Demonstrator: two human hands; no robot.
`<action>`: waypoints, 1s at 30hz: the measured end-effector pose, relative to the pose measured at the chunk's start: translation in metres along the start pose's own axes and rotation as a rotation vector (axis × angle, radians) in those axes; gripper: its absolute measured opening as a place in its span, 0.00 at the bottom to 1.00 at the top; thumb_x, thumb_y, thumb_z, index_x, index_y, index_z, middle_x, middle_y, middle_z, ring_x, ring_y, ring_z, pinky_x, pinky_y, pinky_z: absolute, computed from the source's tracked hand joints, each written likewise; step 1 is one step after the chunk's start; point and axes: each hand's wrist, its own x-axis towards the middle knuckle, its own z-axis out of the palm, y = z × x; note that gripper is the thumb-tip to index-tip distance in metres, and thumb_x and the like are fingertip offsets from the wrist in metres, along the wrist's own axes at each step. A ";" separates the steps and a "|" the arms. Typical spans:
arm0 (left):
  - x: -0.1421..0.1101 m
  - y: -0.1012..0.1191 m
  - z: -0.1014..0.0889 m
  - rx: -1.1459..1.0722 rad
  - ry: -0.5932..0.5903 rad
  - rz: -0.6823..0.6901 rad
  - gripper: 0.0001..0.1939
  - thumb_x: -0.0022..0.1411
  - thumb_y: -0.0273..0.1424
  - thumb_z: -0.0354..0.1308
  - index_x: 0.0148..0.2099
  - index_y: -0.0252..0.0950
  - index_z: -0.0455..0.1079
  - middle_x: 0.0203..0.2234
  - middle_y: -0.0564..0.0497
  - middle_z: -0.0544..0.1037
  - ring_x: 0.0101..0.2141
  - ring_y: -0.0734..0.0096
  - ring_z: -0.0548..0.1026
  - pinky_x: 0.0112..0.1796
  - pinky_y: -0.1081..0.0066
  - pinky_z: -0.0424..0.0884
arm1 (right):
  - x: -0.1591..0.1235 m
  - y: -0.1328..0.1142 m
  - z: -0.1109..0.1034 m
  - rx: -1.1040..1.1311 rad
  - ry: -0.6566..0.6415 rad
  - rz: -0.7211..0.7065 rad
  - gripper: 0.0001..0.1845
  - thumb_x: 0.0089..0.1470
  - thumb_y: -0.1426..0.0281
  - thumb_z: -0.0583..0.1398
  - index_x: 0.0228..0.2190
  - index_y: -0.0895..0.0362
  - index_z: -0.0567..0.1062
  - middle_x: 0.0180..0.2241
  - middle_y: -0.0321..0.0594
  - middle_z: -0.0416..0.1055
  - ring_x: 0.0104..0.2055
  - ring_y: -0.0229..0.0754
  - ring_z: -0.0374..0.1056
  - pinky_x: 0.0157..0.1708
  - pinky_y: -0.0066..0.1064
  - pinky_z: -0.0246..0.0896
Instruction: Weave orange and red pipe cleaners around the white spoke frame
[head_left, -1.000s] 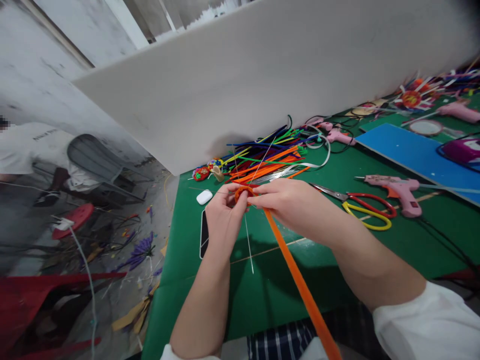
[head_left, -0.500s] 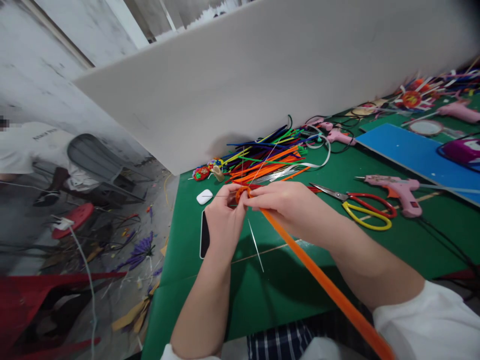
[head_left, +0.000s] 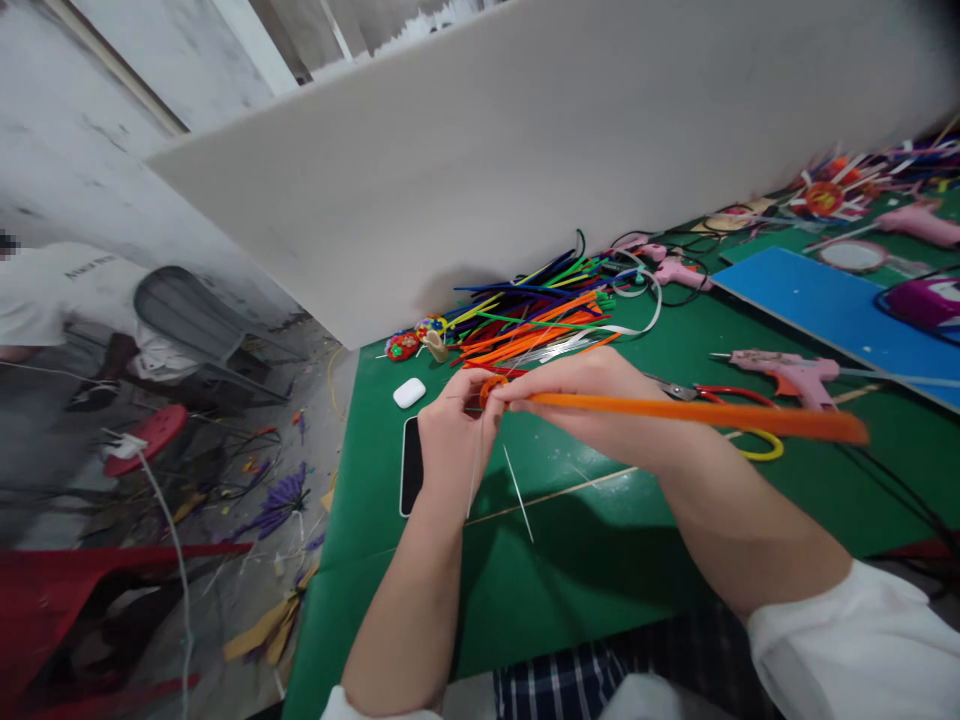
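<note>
My left hand (head_left: 454,435) is closed, its fingertips pinching the coiled end of an orange pipe cleaner (head_left: 697,408). Against it, my right hand (head_left: 589,375) is closed too, with thumb and fingers on the same coil. The pipe cleaner's long free end stretches to the right across my right wrist. Thin pale wires stick out from around my fingers. Below the hands, a straight thin wire (head_left: 519,495) shows over the green table (head_left: 570,610). Beyond the fingertips lies a heap of coloured pipe cleaners (head_left: 540,310).
A phone (head_left: 410,470) and a white case (head_left: 409,393) lie left of my hands. Scissors (head_left: 761,445), partly hidden by my right arm, and a pink glue gun (head_left: 795,370) lie right, near a blue board (head_left: 825,310). A white partition (head_left: 487,180) stands behind.
The pipe cleaner's free end has swung up from the lower right to nearly level, now crossing in front of my right wrist and the scissors. Both hands keep their pinch, shifting only slightly.
</note>
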 end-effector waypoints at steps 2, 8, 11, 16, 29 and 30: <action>0.000 0.001 0.000 0.030 -0.051 0.009 0.06 0.53 0.28 0.56 0.36 0.37 0.69 0.26 0.54 0.76 0.25 0.76 0.73 0.29 0.77 0.67 | 0.000 0.000 -0.005 0.017 0.020 0.041 0.09 0.53 0.73 0.56 0.34 0.56 0.77 0.31 0.35 0.76 0.31 0.35 0.70 0.31 0.23 0.60; 0.002 -0.006 -0.001 0.031 -0.225 0.005 0.06 0.56 0.31 0.53 0.36 0.37 0.68 0.26 0.53 0.76 0.26 0.74 0.74 0.29 0.75 0.67 | -0.005 -0.001 -0.020 0.051 0.057 0.077 0.06 0.50 0.71 0.59 0.29 0.55 0.77 0.23 0.31 0.73 0.25 0.33 0.67 0.24 0.23 0.58; 0.002 -0.011 -0.001 0.027 -0.299 -0.003 0.07 0.56 0.31 0.52 0.37 0.38 0.69 0.26 0.53 0.76 0.26 0.73 0.74 0.29 0.74 0.68 | -0.009 -0.002 -0.027 0.136 0.114 0.110 0.06 0.49 0.67 0.60 0.28 0.54 0.77 0.25 0.32 0.73 0.27 0.35 0.68 0.25 0.24 0.61; 0.003 -0.013 -0.006 -0.055 -0.440 -0.052 0.06 0.55 0.31 0.53 0.35 0.37 0.68 0.26 0.52 0.76 0.27 0.72 0.73 0.29 0.73 0.68 | -0.014 -0.002 -0.041 0.250 0.233 0.193 0.05 0.45 0.66 0.63 0.26 0.53 0.77 0.25 0.34 0.72 0.27 0.37 0.68 0.24 0.27 0.64; 0.001 0.004 -0.022 -0.276 -0.688 -0.066 0.04 0.54 0.28 0.54 0.33 0.36 0.69 0.25 0.51 0.75 0.27 0.73 0.74 0.28 0.74 0.70 | 0.001 0.035 -0.040 0.454 0.521 0.303 0.06 0.45 0.68 0.63 0.24 0.59 0.75 0.19 0.35 0.69 0.20 0.33 0.65 0.21 0.25 0.63; 0.001 0.006 -0.023 -0.282 -0.682 -0.042 0.03 0.54 0.28 0.54 0.32 0.35 0.69 0.24 0.50 0.75 0.26 0.73 0.74 0.28 0.74 0.71 | 0.003 0.039 -0.038 0.479 0.529 0.312 0.06 0.45 0.68 0.63 0.23 0.59 0.74 0.19 0.35 0.69 0.20 0.32 0.65 0.19 0.25 0.62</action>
